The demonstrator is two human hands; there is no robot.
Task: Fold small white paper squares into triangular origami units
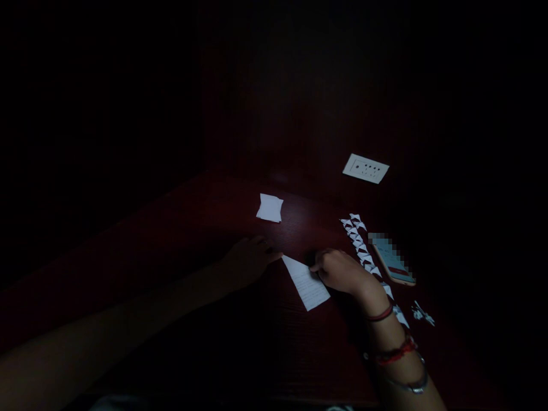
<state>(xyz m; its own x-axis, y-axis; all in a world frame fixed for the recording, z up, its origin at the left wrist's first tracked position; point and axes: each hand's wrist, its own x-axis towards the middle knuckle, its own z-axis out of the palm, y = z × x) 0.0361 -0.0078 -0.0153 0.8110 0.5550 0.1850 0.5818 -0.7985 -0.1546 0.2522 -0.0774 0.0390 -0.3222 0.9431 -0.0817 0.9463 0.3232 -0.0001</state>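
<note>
A small piece of white paper with faint lines of writing (307, 285) lies on the dark red table, its upper edge running to a pointed corner. My left hand (250, 260) stretches out low over the table, and one extended fingertip reaches that corner. It is dim there, and its other fingers are hard to make out. On the right, the paper's edge is pinched by my right hand (340, 271), whose fingers are curled. Beyond my hands rests a small stack of white paper squares (269, 208).
Right of my right hand runs a row of small folded paper pieces (363, 255). Beside it lie a phone (394, 260) with a lit, partly blurred screen and some crumpled white scraps (422, 313). A white socket plate (366, 168) is farther back. Deep shadow surrounds the table (184, 222).
</note>
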